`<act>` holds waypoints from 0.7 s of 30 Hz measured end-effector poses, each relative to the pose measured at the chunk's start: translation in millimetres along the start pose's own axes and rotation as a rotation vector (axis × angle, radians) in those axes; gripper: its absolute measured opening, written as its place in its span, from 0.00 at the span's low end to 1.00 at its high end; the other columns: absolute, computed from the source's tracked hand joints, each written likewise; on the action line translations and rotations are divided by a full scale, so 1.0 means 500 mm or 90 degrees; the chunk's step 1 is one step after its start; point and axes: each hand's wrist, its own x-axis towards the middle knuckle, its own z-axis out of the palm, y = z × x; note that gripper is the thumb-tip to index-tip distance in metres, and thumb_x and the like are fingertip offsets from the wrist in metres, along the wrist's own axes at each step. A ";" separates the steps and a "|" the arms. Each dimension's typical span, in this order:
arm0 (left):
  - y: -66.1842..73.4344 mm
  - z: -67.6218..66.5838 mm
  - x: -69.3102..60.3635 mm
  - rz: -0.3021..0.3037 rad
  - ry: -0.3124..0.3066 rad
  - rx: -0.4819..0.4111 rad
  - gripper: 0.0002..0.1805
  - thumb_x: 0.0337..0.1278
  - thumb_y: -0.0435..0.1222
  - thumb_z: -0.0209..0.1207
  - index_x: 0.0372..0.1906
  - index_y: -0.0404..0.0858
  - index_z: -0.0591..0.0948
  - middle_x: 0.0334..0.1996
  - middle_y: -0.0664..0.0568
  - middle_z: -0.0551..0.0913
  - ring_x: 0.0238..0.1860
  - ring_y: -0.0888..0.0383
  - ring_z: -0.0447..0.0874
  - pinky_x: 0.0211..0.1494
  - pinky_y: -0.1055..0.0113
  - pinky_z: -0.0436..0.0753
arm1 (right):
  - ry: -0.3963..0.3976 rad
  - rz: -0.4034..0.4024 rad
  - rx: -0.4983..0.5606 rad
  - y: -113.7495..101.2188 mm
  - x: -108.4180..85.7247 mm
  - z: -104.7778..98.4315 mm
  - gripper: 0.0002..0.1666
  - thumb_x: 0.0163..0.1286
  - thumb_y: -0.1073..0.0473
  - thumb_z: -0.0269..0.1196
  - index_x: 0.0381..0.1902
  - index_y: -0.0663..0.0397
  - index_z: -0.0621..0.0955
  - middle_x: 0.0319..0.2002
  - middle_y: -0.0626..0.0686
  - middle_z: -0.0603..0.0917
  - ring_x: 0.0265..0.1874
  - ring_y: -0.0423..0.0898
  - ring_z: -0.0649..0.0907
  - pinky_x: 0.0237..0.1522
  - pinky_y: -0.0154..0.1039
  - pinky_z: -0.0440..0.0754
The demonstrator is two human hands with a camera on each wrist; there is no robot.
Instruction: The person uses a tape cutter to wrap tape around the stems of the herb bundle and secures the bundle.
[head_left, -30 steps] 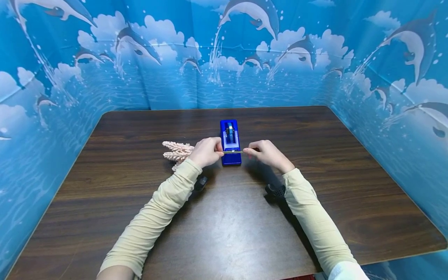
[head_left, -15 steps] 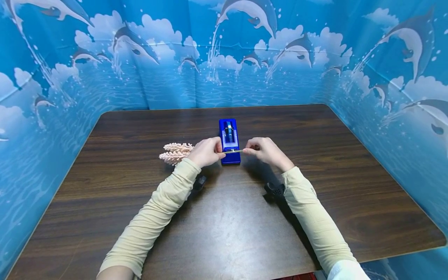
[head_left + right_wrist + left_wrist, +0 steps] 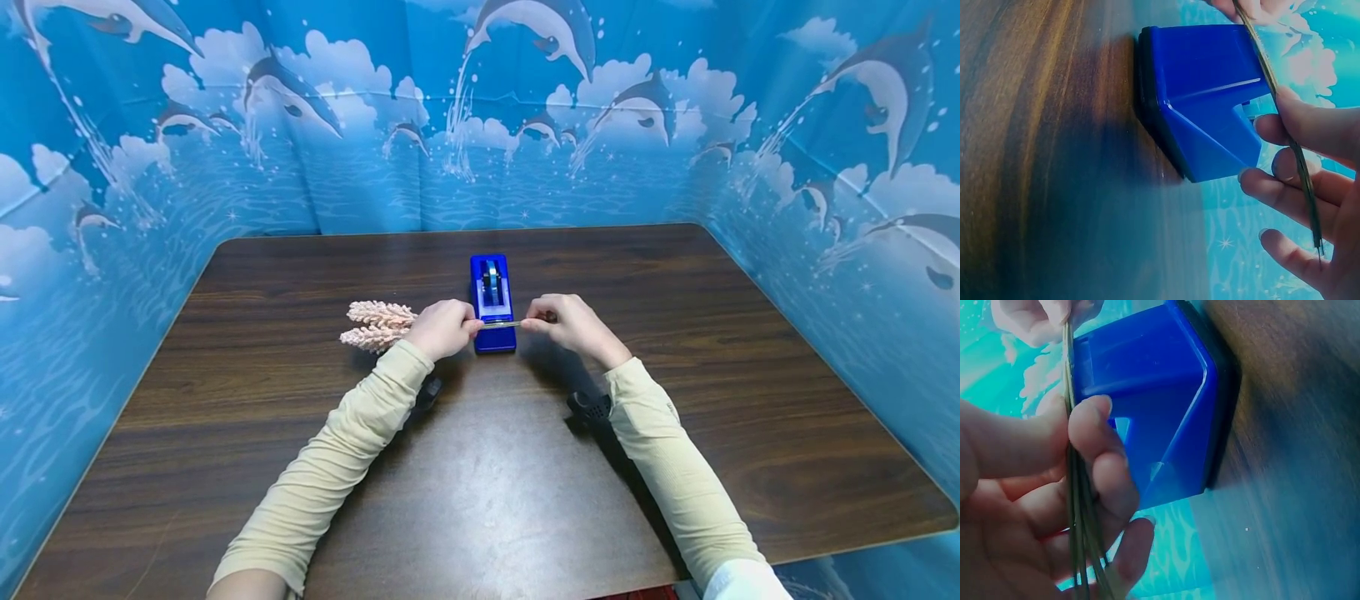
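Note:
A blue tape dispenser stands on the table in the middle of the head view, its roll toward the far side. Across its front end runs a bundle of thin stems. Pale pink flower heads stick out on the left of that bundle. My left hand pinches the stems between thumb and fingers, close to the dispenser. On the other side, my right hand pinches the stem ends. Both wrist views show the stems against the dispenser's raised front edge; whether they touch it I cannot tell.
The dark wooden table reaches out on every side of the hands. A blue dolphin-print curtain hangs behind and beside it. Black wrist devices hang under both forearms, low over the tabletop.
The flower heads have turned and spread a little at the left. My left fingers have shifted on the stems, while my right hand has stayed nearly still. The dispenser stands in place.

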 end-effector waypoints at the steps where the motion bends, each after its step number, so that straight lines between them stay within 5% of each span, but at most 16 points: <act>1: 0.000 0.000 -0.001 0.006 0.008 0.003 0.12 0.63 0.38 0.58 0.25 0.39 0.80 0.25 0.50 0.82 0.30 0.53 0.79 0.39 0.59 0.77 | 0.001 -0.003 -0.004 -0.001 0.000 0.000 0.08 0.65 0.55 0.65 0.27 0.51 0.82 0.24 0.47 0.78 0.24 0.42 0.72 0.30 0.36 0.68; 7: 0.000 0.003 -0.003 0.024 0.048 0.015 0.09 0.58 0.35 0.61 0.24 0.39 0.77 0.26 0.48 0.83 0.33 0.49 0.81 0.42 0.55 0.79 | 0.000 -0.009 -0.007 -0.003 0.002 0.001 0.09 0.65 0.55 0.66 0.28 0.51 0.81 0.24 0.48 0.77 0.24 0.43 0.72 0.29 0.37 0.68; 15: 0.002 0.002 -0.004 0.012 0.053 0.023 0.09 0.56 0.36 0.63 0.24 0.40 0.77 0.27 0.49 0.84 0.33 0.49 0.82 0.41 0.55 0.79 | -0.082 0.031 0.015 0.001 0.005 0.014 0.22 0.76 0.49 0.52 0.31 0.59 0.82 0.22 0.53 0.79 0.22 0.42 0.75 0.30 0.37 0.72; 21: 0.006 0.005 -0.004 0.013 0.054 0.031 0.11 0.56 0.37 0.64 0.22 0.40 0.75 0.25 0.50 0.82 0.32 0.50 0.81 0.38 0.56 0.78 | -0.043 0.012 0.009 -0.002 0.005 0.016 0.17 0.72 0.52 0.57 0.27 0.56 0.81 0.22 0.51 0.79 0.22 0.41 0.74 0.30 0.36 0.71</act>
